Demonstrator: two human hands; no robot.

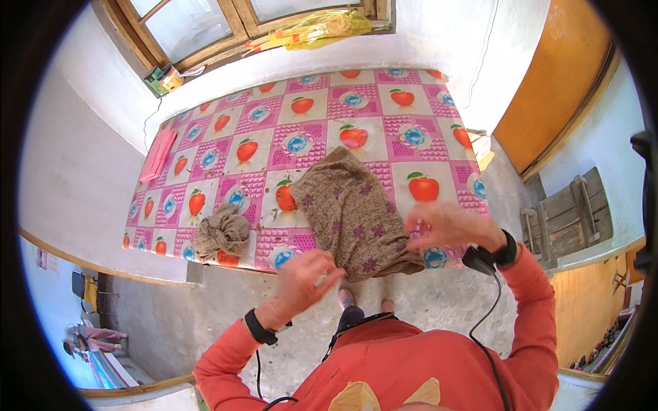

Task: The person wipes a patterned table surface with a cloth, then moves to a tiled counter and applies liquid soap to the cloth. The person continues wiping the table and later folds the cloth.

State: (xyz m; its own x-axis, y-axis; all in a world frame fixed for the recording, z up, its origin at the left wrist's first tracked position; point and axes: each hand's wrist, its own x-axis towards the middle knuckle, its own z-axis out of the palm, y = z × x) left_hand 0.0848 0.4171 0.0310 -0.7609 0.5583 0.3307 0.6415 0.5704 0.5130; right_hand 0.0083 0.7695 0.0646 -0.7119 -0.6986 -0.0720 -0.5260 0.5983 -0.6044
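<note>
A brown knitted cloth with purple flower shapes (354, 216) lies rumpled at the table's near edge, its lower end reaching over that edge. By its lower left corner is my left hand (308, 277), thumb and fingers slightly apart, the fingertips close to the fabric. My right hand (444, 223), blurred, hovers beside the cloth's right side with a gap between thumb and fingers. Neither hand visibly grips the fabric. Farther left, a crumpled greyish-brown cloth (223, 231) sits bunched on the fruit-patterned plastic tablecloth (360, 138).
A folded pink cloth (159, 154) rests at the table's left end. Dark crumbs dot the tablecloth. On the windowsill are a yellow plastic bag (329, 28) and small containers (167, 79). A wooden board (570, 216) is at right. Another person (95, 339) is far left.
</note>
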